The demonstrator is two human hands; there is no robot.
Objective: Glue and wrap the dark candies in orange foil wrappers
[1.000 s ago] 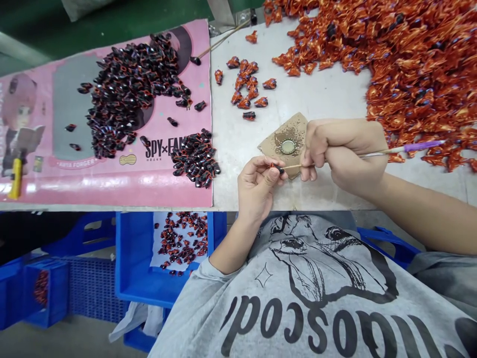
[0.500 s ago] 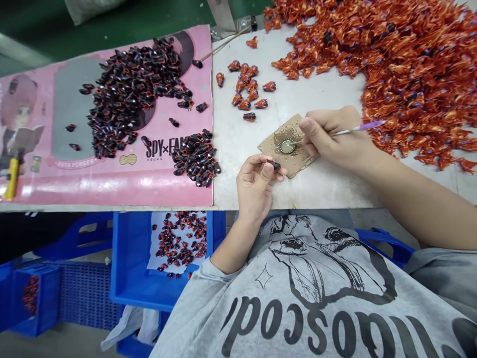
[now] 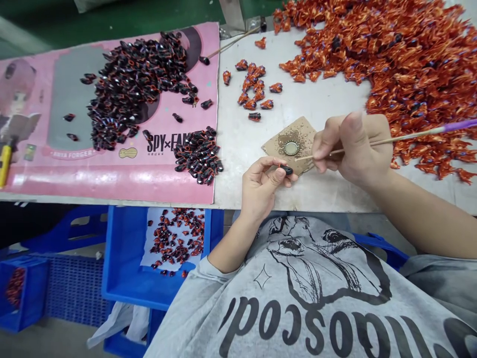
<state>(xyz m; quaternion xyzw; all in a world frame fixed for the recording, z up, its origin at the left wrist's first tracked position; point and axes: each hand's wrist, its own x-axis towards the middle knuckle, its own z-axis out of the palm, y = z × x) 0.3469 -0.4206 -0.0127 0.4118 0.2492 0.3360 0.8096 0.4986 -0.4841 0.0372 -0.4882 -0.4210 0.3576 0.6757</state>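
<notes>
Left hand (image 3: 261, 186) pinches small dark piece (image 3: 286, 170), mostly hidden; right hand (image 3: 352, 149) grips thin brush (image 3: 410, 135), end cut off.

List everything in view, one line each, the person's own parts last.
Orange-red heap: hundreds of pieces, table's far right.
Orange-red cluster: about a dozen, table's middle.
Dark heaps: two, black-red, on the poster.
Poster: one, pink, table's left.
Cardboard scrap: one, brown, table's near side.
Metal cap: one, silvery, on the cardboard scrap.
Yellow tool: one, left edge.
Blue crates: several, under the table; one holds pieces.
Stick: one, tan, purple end, over the cardboard scrap.
Held piece: one, black, near table edge.
Left hand: one, pinching the held piece.
Right hand: one, gripping the stick.
</notes>
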